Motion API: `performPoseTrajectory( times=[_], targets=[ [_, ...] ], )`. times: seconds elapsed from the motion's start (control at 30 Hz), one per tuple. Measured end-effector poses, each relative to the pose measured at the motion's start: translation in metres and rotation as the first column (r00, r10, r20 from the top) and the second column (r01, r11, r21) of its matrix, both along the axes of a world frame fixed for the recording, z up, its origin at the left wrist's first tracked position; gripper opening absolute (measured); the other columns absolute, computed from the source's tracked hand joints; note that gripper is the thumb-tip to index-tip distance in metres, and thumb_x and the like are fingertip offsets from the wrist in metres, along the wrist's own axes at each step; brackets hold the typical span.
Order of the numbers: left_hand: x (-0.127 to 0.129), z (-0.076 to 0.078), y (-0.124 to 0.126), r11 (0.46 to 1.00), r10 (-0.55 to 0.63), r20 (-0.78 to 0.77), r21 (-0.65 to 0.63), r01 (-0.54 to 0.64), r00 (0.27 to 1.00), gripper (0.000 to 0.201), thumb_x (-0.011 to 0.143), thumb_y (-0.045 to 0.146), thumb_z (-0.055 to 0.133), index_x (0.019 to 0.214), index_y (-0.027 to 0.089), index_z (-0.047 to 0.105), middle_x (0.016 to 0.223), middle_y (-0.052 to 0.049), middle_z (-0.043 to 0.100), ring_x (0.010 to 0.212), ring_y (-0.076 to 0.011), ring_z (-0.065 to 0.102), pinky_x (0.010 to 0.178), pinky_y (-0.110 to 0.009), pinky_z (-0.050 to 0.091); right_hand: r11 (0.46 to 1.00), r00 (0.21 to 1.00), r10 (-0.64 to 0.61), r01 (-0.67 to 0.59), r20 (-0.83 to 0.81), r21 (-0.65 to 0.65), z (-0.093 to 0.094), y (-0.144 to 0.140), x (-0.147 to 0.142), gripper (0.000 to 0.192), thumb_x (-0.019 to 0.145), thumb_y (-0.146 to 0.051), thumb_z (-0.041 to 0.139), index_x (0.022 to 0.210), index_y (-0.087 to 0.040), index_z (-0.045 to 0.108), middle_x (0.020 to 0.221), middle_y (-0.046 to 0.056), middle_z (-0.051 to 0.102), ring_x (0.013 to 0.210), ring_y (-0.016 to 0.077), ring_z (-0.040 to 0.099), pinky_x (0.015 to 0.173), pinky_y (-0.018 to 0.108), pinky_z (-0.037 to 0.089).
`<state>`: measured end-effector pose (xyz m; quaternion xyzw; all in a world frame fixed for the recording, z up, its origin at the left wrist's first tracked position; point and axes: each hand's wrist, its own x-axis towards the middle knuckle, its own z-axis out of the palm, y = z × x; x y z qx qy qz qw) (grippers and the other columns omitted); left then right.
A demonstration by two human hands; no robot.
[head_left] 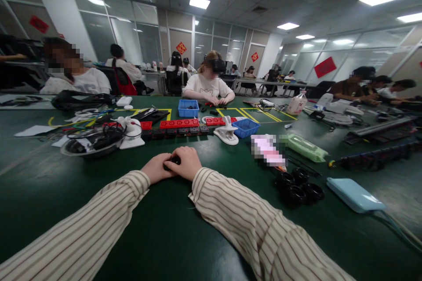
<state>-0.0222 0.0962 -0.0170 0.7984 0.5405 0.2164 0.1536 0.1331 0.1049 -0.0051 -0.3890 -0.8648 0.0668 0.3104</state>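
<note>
Just above the green table, my left hand [157, 168] and my right hand [187, 163] meet in front of me. Between them is a small black round part [172, 162], mostly covered by my fingers. My left hand closes round its near side, while the right hand's fingers and thumb wrap over it from the other side. Its exact kind cannot be made out. To the right of my right forearm stand several black ring-shaped parts [298, 184], grouped together on the table.
Ahead lies a row of red and black socket strips [180, 124], with a white clip-on base [227, 131] and a blue bin [245, 128]. A metal bowl [94, 145] of cables sits left. A light-blue case [355, 195] and green pack [305, 147] lie right. A person [207, 83] works opposite.
</note>
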Motion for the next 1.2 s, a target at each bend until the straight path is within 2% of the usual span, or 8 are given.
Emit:
performPoseTrajectory(
  times=[0.13,0.3,0.47,0.63,0.8,0.93,1.1,1.2],
  targets=[
    [-0.004,-0.003,0.003,0.997,-0.069,0.091,-0.035,0.072,0.993,0.031,0.058,0.037,0.058,0.082,0.018,0.058,0.085,-0.002,0.061,0.084,-0.0236,0.057,0.079,-0.033,0.045,0.989,0.989,0.148,-0.148,0.021,0.016,0.002,-0.002,0.001,0.006,0.077,-0.02,0.057,0.081,-0.018,0.059,0.086,0.001,0.059,0.086,0.0157,0.048,0.079,0.029,0.032],
    [-0.007,-0.005,0.007,0.989,-0.111,0.133,-0.083,0.122,0.985,0.028,0.055,0.031,0.057,0.08,0.017,0.057,0.088,-0.003,0.061,0.087,-0.0247,0.057,0.082,-0.036,0.045,0.969,0.968,0.24,-0.244,0.072,0.042,0.002,-0.006,0.001,0.009,0.074,-0.014,0.054,0.081,-0.019,0.059,0.087,0.001,0.058,0.089,0.0174,0.047,0.081,0.031,0.032],
    [-0.005,-0.004,0.004,0.989,-0.104,0.144,-0.085,0.117,0.984,0.046,0.058,0.037,0.063,0.098,0.017,0.054,0.102,-0.007,0.06,0.097,-0.0265,0.056,0.088,-0.038,0.043,0.989,0.99,0.134,-0.131,-0.039,0.073,0.005,-0.009,0.002,0.015,0.079,-0.027,0.055,0.091,-0.018,0.055,0.093,0.003,0.055,0.092,0.0177,0.046,0.083,0.031,0.031],
    [-0.002,-0.003,0.001,1.0,-0.015,0.051,0.0,0.015,0.999,0.061,0.054,0.045,0.069,0.104,0.017,0.049,0.103,-0.008,0.057,0.096,-0.0275,0.056,0.083,-0.037,0.045,0.995,0.999,-0.014,0.019,-0.05,0.094,0.004,-0.008,0.001,0.025,0.079,-0.039,0.057,0.091,-0.017,0.051,0.09,0.003,0.054,0.088,0.018,0.046,0.08,0.031,0.031],
    [0.001,0.007,-0.004,0.995,0.026,-0.14,0.102,-0.012,0.99,0.043,0.06,0.042,0.064,0.093,0.019,0.054,0.092,-0.005,0.059,0.088,-0.0252,0.057,0.077,-0.034,0.044,0.991,0.996,-0.087,0.085,0.013,0.106,0.001,-0.005,-0.001,0.033,0.077,-0.05,0.058,0.08,-0.018,0.053,0.08,0.003,0.057,0.082,0.0185,0.047,0.08,0.034,0.029],
    [0.003,0.011,-0.005,0.986,0.01,-0.245,0.166,0.031,0.97,0.028,0.063,0.039,0.06,0.083,0.019,0.056,0.083,-0.005,0.06,0.085,-0.0248,0.056,0.078,-0.036,0.041,0.993,0.997,-0.06,0.055,0.041,0.108,0.0,-0.003,-0.001,0.028,0.078,-0.045,0.058,0.073,-0.018,0.056,0.076,0.003,0.059,0.082,0.0181,0.047,0.081,0.034,0.028],
    [-0.001,0.004,0.0,0.994,-0.068,-0.099,0.074,0.076,0.993,0.022,0.06,0.031,0.056,0.079,0.019,0.056,0.081,-0.003,0.059,0.082,-0.0225,0.055,0.078,-0.034,0.044,0.991,0.994,0.106,-0.109,0.036,0.079,0.001,-0.004,0.001,0.007,0.078,-0.024,0.055,0.079,-0.018,0.058,0.081,0.002,0.06,0.085,0.0169,0.047,0.08,0.031,0.03],
    [-0.005,-0.002,0.003,0.996,-0.088,0.037,-0.027,0.089,0.995,0.03,0.058,0.031,0.057,0.085,0.018,0.056,0.088,-0.003,0.06,0.085,-0.0228,0.056,0.08,-0.034,0.046,0.981,0.983,0.18,-0.182,0.032,0.065,0.001,-0.006,0.001,0.011,0.075,-0.015,0.052,0.083,-0.018,0.057,0.082,0.001,0.06,0.086,0.0162,0.047,0.082,0.03,0.031]
  ],
)
